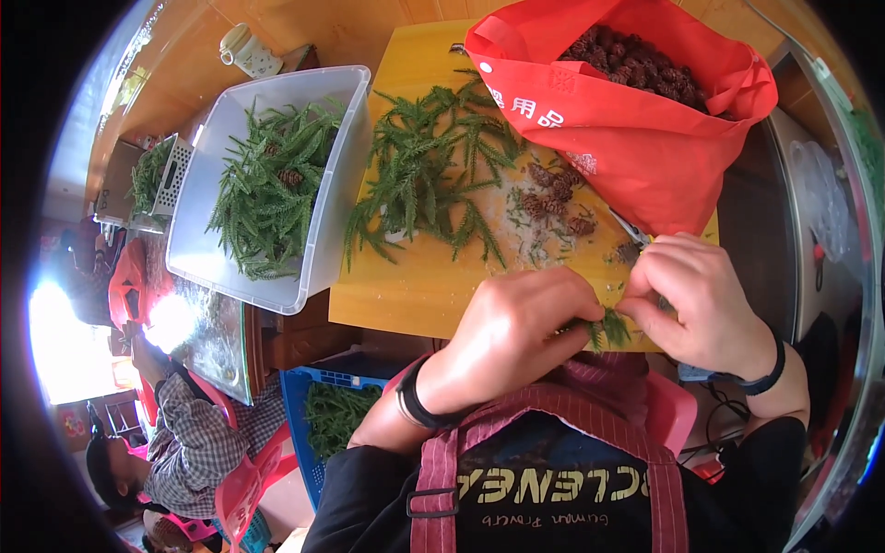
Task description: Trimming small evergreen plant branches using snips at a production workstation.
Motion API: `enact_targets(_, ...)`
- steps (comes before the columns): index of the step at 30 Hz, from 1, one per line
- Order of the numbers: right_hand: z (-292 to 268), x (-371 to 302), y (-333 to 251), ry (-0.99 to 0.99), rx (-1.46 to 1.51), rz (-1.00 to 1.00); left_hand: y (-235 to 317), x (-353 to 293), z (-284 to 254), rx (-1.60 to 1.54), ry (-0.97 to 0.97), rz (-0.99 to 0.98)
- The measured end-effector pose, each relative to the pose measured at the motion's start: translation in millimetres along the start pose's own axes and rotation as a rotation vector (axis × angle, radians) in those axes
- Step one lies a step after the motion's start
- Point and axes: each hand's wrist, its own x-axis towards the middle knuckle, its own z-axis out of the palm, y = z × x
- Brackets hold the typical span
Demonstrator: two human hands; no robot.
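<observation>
Over the near edge of the yellow tabletop, my left hand is closed around a small green needled sprig. My right hand meets it from the other side, thumb and finger pinching at the sprig's upper end. A metal tool with narrow jaws lies by my right knuckles; I cannot tell whether that hand touches it. Just beyond are several brown pine cones among pale crumbs and needle bits. To their left spreads a loose heap of green sprigs.
A red bag full of pine cones stands at the back right. At left, a clear plastic bin holds sprigs and a few cones. Below it sits a blue crate of greenery. Another person sits at the lower left.
</observation>
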Motion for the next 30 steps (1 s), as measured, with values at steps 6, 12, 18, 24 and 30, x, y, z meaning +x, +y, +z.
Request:
enact_targets(6, -3, -3, 4, 0.033, 0.186, 0.004, -9, -1, -5, -0.432, -0.043, -0.174)
enact_targets(12, -3, -1, 8, 0.118, -0.079, -0.416, -17, 3, -9, -0.593, -0.214, -0.223)
enact_targets(18, -7, 0, 0, -0.005, -0.079, -0.145, -9, 3, -2, 0.114, 0.001, 0.167)
enact_targets(24, -4, -6, 3, -0.003, 0.300, 0.128, -12, 1, -3, -0.222, -0.011, -0.037)
enact_targets(30, -4, -4, 10, 0.078, -0.082, -0.361, -19, 2, -7, -0.625, -0.170, -0.226)
